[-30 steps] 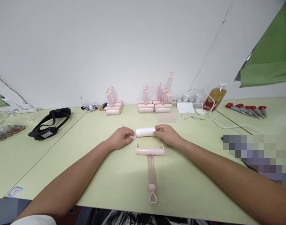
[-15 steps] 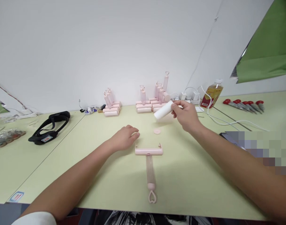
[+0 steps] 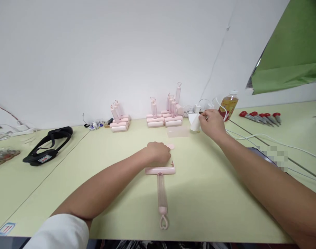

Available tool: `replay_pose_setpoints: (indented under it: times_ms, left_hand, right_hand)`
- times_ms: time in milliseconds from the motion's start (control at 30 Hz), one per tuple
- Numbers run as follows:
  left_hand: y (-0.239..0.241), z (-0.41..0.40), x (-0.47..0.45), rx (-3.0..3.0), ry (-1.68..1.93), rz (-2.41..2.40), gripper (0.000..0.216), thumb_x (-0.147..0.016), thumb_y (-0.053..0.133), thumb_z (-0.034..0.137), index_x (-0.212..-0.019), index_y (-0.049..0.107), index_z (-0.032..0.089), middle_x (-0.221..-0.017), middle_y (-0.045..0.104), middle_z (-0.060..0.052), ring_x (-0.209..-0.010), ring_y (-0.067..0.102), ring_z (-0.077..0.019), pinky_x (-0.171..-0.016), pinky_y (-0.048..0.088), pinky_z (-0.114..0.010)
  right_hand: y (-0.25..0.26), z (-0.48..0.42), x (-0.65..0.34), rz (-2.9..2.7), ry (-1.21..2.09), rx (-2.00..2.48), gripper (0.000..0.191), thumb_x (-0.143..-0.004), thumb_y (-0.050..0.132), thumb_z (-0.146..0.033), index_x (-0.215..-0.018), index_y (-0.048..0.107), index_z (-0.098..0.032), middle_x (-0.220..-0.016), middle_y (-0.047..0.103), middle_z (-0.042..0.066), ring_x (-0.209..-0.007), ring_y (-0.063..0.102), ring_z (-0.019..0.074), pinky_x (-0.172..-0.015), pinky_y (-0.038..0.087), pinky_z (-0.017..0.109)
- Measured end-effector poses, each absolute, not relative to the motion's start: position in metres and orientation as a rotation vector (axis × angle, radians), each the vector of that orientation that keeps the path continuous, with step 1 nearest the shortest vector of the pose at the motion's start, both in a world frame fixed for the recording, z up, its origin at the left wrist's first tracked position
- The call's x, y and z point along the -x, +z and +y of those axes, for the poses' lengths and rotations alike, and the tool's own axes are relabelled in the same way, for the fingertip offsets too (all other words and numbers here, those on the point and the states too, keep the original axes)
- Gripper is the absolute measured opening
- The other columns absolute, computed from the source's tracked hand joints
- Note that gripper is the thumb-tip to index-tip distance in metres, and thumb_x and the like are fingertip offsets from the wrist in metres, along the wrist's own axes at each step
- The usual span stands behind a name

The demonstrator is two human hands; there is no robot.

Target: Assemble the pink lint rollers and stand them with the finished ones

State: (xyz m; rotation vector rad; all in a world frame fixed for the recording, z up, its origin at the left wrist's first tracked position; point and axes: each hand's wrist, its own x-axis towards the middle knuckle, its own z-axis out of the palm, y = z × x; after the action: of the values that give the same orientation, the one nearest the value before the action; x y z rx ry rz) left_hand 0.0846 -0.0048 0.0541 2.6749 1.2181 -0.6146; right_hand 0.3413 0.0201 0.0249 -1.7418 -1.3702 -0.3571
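Observation:
My right hand [image 3: 212, 123] is closed on a white paper roll [image 3: 195, 123] at the back of the table; its near end points down and a loose flap seems to stand out. My left hand [image 3: 159, 153] is above the head of a pink lint roller frame [image 3: 160, 171], beside a small pink disc [image 3: 170, 146] that it partly covers. Its fingers point down and are hidden, so contact with the disc cannot be made out. The frame's clear handle [image 3: 162, 193] ends in a heart-shaped loop toward me. A pale pink, see-through piece [image 3: 178, 131] lies behind the disc.
Several pink lint rollers [image 3: 173, 121] stand along the wall, with another group [image 3: 119, 126] to the left. At right are a drink bottle [image 3: 228, 105], white cables [image 3: 267, 136], red-handled tools [image 3: 260, 117] and a phone [image 3: 263, 154]. A black headset strap [image 3: 49, 145] lies left.
My right hand has moved the white roll right and back, toward the wall. My left hand has moved right, over the frame and beside the disc. The see-through piece now shows on the table.

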Motion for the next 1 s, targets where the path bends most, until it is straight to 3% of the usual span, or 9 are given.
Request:
replay_pose_setpoints:
  times_ms: [300,533,733,1000]
  left_hand:
    - [0.056,-0.004,-0.126,-2.673,-0.568,1.136,0.034,-0.083,0.044,0.032,-0.109,0.064,0.022,-0.115,0.066,-0.011,-0.1,0.062,-0.0289,-0.08,0.05,-0.04]
    - [0.037,0.008,-0.16,-2.694,-0.323,1.198,0.044,-0.084,0.043,0.04,-0.118,0.061,0.02,-0.127,0.059,-0.014,-0.117,0.051,-0.0337,-0.088,0.046,-0.043]
    - [0.029,0.013,-0.17,-2.671,-0.204,1.273,0.045,-0.085,0.041,0.041,-0.119,0.059,0.018,-0.127,0.059,-0.015,-0.118,0.049,-0.0329,-0.091,0.043,-0.044]
    - [0.033,0.015,-0.155,-2.734,-0.155,1.168,0.04,-0.079,0.051,0.022,-0.118,0.06,0.02,-0.125,0.059,-0.013,-0.104,0.06,-0.0285,-0.082,0.048,-0.038]
  right_hand:
    - [0.01,0.026,-0.34,-1.54,-0.328,1.69,0.016,-0.082,0.05,-0.023,-0.083,0.065,-0.016,-0.101,0.061,0.015,-0.096,0.056,0.0283,-0.085,0.044,0.039]
    - [0.005,0.024,-0.333,-1.609,-0.286,1.703,0.018,-0.083,0.049,-0.023,-0.084,0.066,-0.017,-0.105,0.061,0.014,-0.09,0.059,0.0264,-0.078,0.046,0.038]
    - [0.004,0.022,-0.33,-1.596,-0.253,1.76,0.024,-0.082,0.048,-0.022,-0.097,0.066,-0.017,-0.112,0.06,0.013,-0.086,0.06,0.0259,-0.074,0.046,0.038]
    - [0.011,0.011,-0.322,-1.478,-0.373,1.766,0.03,-0.081,0.05,-0.023,-0.107,0.064,-0.016,-0.116,0.058,0.014,-0.086,0.061,0.0263,-0.072,0.046,0.036]
